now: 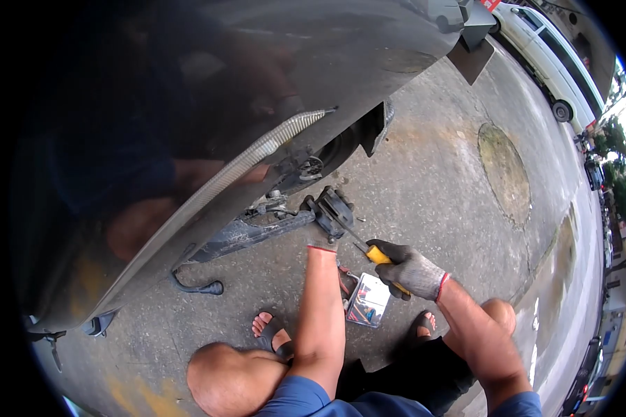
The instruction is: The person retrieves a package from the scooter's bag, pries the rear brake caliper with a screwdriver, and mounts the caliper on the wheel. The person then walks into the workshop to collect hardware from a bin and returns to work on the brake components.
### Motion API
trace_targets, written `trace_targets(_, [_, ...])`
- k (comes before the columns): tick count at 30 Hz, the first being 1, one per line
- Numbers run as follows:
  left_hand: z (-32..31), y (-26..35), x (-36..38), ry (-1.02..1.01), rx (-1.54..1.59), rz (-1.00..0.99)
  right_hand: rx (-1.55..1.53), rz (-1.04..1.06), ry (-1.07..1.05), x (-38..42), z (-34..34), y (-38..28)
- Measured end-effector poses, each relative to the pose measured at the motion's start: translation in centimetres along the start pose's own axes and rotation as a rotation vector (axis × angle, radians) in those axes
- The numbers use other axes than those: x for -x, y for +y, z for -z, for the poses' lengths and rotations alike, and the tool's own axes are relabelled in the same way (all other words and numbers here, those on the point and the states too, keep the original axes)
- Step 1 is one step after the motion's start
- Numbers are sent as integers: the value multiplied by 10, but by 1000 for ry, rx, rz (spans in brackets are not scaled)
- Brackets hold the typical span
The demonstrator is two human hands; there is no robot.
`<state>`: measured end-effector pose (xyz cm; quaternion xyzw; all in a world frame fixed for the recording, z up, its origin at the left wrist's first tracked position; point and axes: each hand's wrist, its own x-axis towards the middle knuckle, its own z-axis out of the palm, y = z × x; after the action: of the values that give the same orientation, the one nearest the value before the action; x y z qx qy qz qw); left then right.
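Note:
My left hand (311,235), in a grey and black work glove, is wrapped around a dark metal part that looks like a brake caliper (334,211). Much of that hand is hidden behind the part. My right hand (414,271), gloved too, grips a screwdriver by its yellow handle (378,255). Its thin shaft points up and left, with the tip overlapping the caliper. A second yellow piece (400,288) sticks out below the right palm. Beside the caliper, a dirty black arm (254,236) reaches out from under the vehicle.
A dark vehicle body panel (209,90) with a ribbed hose (257,149) fills the upper left. Between my feet, a clear-lidded case (369,300) lies on the concrete. A black-ended cable (214,287) hangs at left. A white van (556,59) stands farther off.

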<state>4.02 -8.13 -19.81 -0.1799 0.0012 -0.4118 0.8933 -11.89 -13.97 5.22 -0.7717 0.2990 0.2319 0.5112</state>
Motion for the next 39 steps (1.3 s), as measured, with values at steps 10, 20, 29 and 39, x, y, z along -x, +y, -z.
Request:
trace_targets(10, [-4, -1, 0, -45, -56, 26, -82, -37, -18, 9, -3, 13])
trace_targets(20, [-8, -1, -3, 14, 323, 126, -161, -14, 42, 21, -12, 25])
trace_targets(29, [-38, -15, 4, 43, 482, 1, -530, -31, 286, 62, -9, 89])
trace_targets(39, [-19, -7, 2, -34, 370, 22, -660, -110, 306, 33, -41, 145])
